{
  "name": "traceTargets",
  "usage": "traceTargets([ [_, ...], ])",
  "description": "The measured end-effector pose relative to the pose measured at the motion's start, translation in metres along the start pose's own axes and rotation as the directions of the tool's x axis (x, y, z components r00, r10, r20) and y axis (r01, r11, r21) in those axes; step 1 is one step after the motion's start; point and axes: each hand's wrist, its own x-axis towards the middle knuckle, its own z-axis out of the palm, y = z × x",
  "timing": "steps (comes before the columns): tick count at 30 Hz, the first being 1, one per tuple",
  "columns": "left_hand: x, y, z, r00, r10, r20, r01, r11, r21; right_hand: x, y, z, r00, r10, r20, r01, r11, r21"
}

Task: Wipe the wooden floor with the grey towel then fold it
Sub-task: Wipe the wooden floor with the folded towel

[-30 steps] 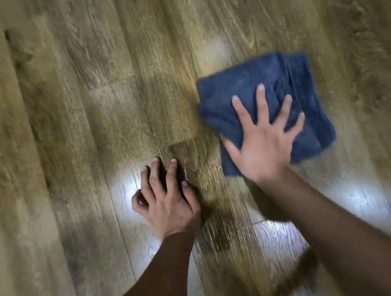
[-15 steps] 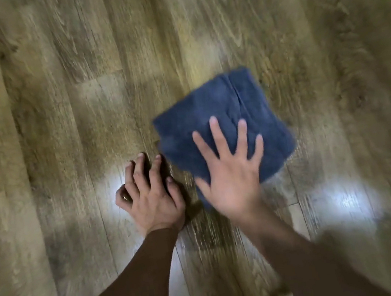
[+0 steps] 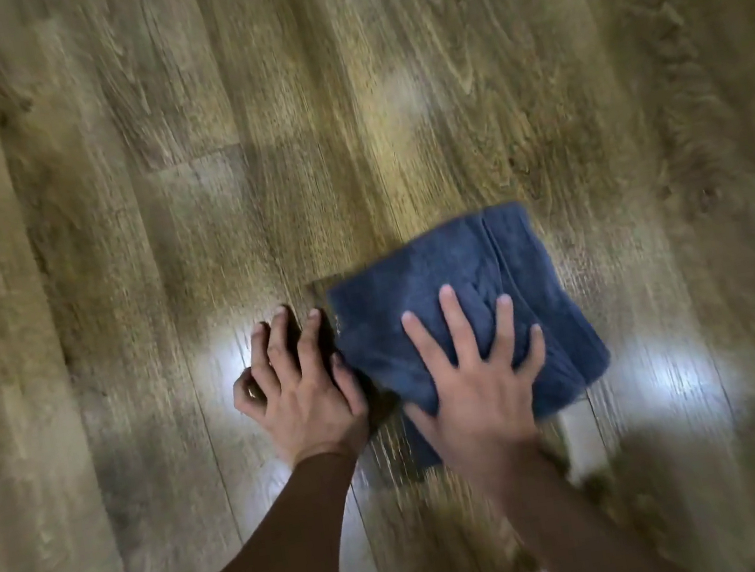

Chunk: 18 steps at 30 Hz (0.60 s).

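1. While the right hand (image 3: 476,388) lies flat on the folded grey-blue terry towel (image 3: 463,317), its fingers (image 3: 456,318) straight and spread, the person does best to press through the whole palm so the cloth slides as one pad and does not bunch.
2. The towel lies on the brown wood-grain plank floor (image 3: 248,158), just beside the left hand (image 3: 300,385), which is propped on the boards with fingers (image 3: 277,349) bent at the knuckles and holding nothing; whether its little finger touches the towel's edge cannot be told.
3. The left hand serves well as a brace; it should stay clear of the towel's path.
4. Strokes that overlap along the grain likely cover the boards evenly.
5. Wiping appears to be the step in hand; the tidy final folding is judged not yet begun, though the towel is already doubled over.
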Motion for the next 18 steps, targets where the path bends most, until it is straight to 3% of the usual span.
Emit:
traceTargets([
  [11,0.000,-0.003,0.005,1.000,0.025,-0.018,-0.025,1.000,-0.001,0.232,-0.025,-0.033,0.996,0.023,-0.091,-0.024,1.000,-0.015],
  [15,-0.001,-0.005,0.008,0.999,0.032,-0.034,-0.032,0.999,-0.004,0.212,-0.028,-0.030,0.990,0.033,-0.135,-0.034,0.999,-0.002],
  [18,0.001,-0.006,0.011,0.999,0.034,-0.037,-0.035,0.999,-0.012,0.152,-0.024,-0.026,0.992,0.000,-0.129,-0.002,1.000,-0.018],
])
